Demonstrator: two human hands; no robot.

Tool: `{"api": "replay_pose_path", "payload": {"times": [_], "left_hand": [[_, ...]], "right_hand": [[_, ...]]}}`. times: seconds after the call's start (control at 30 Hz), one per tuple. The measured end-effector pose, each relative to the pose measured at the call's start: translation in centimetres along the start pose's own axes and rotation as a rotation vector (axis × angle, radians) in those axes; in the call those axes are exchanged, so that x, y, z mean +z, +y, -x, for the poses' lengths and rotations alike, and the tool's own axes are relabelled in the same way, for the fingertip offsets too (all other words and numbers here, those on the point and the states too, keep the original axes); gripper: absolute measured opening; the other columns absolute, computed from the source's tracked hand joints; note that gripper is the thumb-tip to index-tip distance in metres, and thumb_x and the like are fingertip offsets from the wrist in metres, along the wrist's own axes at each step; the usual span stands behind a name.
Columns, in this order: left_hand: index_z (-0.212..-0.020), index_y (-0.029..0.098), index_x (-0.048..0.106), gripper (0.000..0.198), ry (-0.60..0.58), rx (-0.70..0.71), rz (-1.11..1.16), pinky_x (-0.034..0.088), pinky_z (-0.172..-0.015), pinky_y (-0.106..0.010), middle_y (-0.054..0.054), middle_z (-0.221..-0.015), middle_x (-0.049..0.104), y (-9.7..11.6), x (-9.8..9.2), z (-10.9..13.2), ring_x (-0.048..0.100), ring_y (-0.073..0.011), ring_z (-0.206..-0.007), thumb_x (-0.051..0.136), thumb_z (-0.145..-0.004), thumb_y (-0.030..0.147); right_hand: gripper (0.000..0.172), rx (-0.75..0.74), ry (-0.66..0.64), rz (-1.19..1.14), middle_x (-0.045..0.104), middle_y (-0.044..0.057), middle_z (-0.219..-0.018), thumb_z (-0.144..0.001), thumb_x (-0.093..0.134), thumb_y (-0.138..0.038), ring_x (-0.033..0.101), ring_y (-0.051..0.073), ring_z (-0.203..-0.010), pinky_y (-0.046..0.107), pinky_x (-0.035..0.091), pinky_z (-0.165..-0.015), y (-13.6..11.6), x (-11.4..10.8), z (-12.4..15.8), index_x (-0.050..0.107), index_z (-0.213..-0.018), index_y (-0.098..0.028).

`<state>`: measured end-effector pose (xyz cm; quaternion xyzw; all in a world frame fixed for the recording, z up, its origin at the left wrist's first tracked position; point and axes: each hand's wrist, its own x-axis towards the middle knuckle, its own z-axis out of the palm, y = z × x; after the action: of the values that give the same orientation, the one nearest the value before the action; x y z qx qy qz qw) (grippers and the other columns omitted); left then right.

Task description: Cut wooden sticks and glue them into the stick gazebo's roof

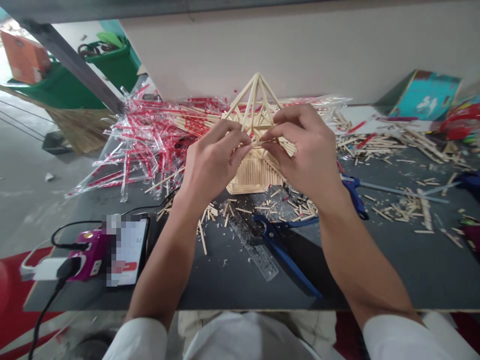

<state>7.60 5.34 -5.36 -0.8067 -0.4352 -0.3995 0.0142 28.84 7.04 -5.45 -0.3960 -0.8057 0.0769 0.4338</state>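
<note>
A small model house (249, 175) made of wooden sticks stands on the dark table, with slatted walls and a pointed frame (257, 80) of sticks rising at its top. In front of this frame, my left hand (215, 162) pinches one end of a short wooden stick (258, 145) between thumb and fingers. From the other side my right hand (309, 150) pinches the same stick near its other end. Both hands hide parts of the model's sides, and I cannot tell whether the stick touches it.
Red-and-clear plastic wrappers (138, 145) pile up left of the model. Blue-handled cutters (288, 260) and a clear ruler (258, 250) lie in front, among cut stick bits. A blue glue gun (354, 195) lies right; a phone (133, 250) and purple power adapter (90, 255) lie left.
</note>
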Motion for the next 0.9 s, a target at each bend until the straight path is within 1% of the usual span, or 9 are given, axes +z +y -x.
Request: {"api": "replay_pose_path", "payload": {"times": [0.27,0.43,0.53,0.6,0.67,0.73,0.8,0.9], "left_hand": [[-0.106,0.022,0.072,0.014,-0.013,-0.001,-0.005,0.058,-0.073,-0.029,-0.007,-0.114,0.072,0.0,0.1,0.0,0.071,-0.0173,-0.092,0.059,-0.102,0.025],[-0.105,0.022,0.069,0.01,-0.025,-0.021,0.012,0.057,-0.075,-0.028,-0.008,-0.114,0.07,0.3,0.2,-0.1,0.07,-0.0182,-0.096,0.059,-0.102,0.022],[-0.107,0.022,0.066,0.01,-0.012,-0.028,-0.008,0.055,-0.071,-0.028,-0.01,-0.125,0.067,0.5,0.4,0.0,0.07,-0.0185,-0.096,0.057,-0.104,0.025],[-0.107,0.023,0.065,0.012,0.001,-0.038,-0.016,0.052,-0.066,-0.028,-0.012,-0.138,0.061,0.7,0.4,-0.1,0.07,-0.0186,-0.095,0.055,-0.106,0.029],[-0.106,0.023,0.064,0.014,0.013,-0.05,-0.011,0.05,-0.064,-0.028,-0.013,-0.146,0.056,0.9,0.2,-0.1,0.07,-0.0184,-0.095,0.056,-0.106,0.034],[-0.106,0.024,0.065,0.017,0.029,-0.073,0.01,0.051,-0.064,-0.03,-0.011,-0.142,0.058,1.3,-0.2,-0.2,0.069,-0.0171,-0.092,0.057,-0.106,0.038],[-0.106,0.025,0.066,0.018,0.063,-0.094,0.099,0.053,-0.064,-0.031,-0.008,-0.127,0.066,1.7,-0.7,-0.1,0.066,-0.014,-0.086,0.06,-0.105,0.042],[-0.121,0.028,0.061,0.025,0.059,-0.11,0.304,0.057,-0.062,-0.03,-0.003,-0.109,0.071,2.5,-1.2,0.2,0.066,-0.0117,-0.083,0.062,-0.104,0.046]], "right_hand": [[0.016,-0.003,0.015,0.016,0.064,0.009,-0.119,-0.1,0.061,-0.038,0.061,0.029,-0.119,0.054,0.055,-0.105,0.0,0.1,-0.1,0.074,-0.104,-0.032],[0.011,-0.025,0.032,0.044,0.064,0.008,-0.118,-0.099,0.062,-0.032,0.061,0.027,-0.117,0.051,0.054,-0.105,0.2,0.2,0.0,0.073,-0.101,-0.031],[0.007,-0.028,0.037,0.062,0.063,0.009,-0.121,-0.098,0.064,-0.03,0.061,0.027,-0.118,0.052,0.053,-0.104,-0.1,0.1,0.0,0.071,-0.098,-0.029],[0.006,-0.028,0.039,0.082,0.062,0.012,-0.126,-0.097,0.066,-0.028,0.059,0.028,-0.121,0.052,0.053,-0.104,-0.5,-0.2,0.0,0.072,-0.098,-0.028],[0.006,-0.05,0.068,0.105,0.062,0.016,-0.127,-0.096,0.068,-0.026,0.059,0.031,-0.122,0.053,0.053,-0.102,-0.9,-0.5,-0.1,0.073,-0.098,-0.025],[0.005,-0.078,0.116,0.105,0.064,0.016,-0.125,-0.094,0.07,-0.025,0.061,0.033,-0.121,0.054,0.053,-0.099,-1.3,-0.9,-0.1,0.075,-0.096,-0.024],[0.006,-0.058,0.14,0.057,0.065,0.012,-0.123,-0.095,0.07,-0.029,0.062,0.031,-0.12,0.054,0.054,-0.1,-1.8,-1.3,0.2,0.074,-0.096,-0.026],[0.015,0.016,0.114,-0.149,0.068,0.006,-0.116,-0.097,0.069,-0.042,0.066,0.027,-0.114,0.05,0.058,-0.096,-2.6,-1.6,0.9,0.072,-0.101,-0.028]]}}
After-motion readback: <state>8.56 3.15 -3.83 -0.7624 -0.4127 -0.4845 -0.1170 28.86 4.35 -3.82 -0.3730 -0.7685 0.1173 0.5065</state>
